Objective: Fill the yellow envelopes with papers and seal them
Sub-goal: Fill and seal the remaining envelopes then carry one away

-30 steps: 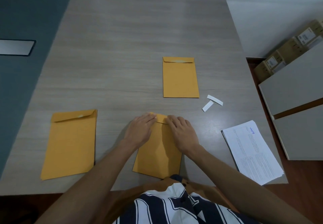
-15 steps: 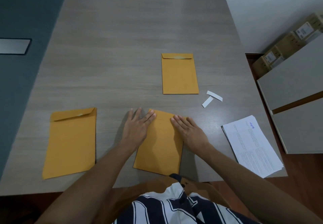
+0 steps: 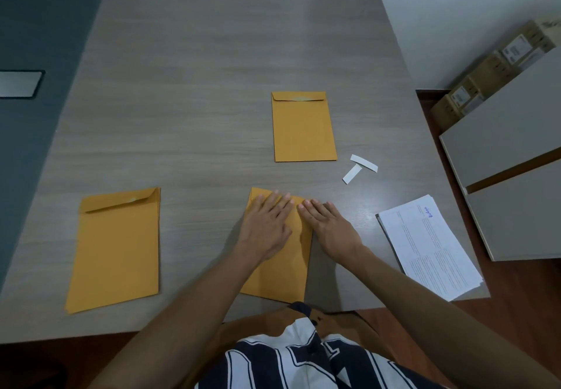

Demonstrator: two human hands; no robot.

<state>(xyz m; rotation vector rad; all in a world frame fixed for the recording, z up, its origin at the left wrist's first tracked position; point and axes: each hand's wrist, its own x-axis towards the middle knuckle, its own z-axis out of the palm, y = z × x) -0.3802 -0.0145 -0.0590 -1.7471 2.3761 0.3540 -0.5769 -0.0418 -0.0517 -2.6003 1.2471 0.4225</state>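
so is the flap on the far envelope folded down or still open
Folded down: the far envelope lies flat with its flap creased over the top edge. Whether it is glued, cannot tell.

ahead of the fingertips [image 3: 283,197] the grey wood-grain table [image 3: 197,85] lies bare up to a flat yellow paper envelope [image 3: 303,127]. right of the fingers and a little ahead, two small white paper strips [image 3: 359,167] lie touching; farther right, a white printed paper stack [image 3: 431,246]. left of the fingers, beyond bare tabletop, another flat yellow envelope [image 3: 117,249].
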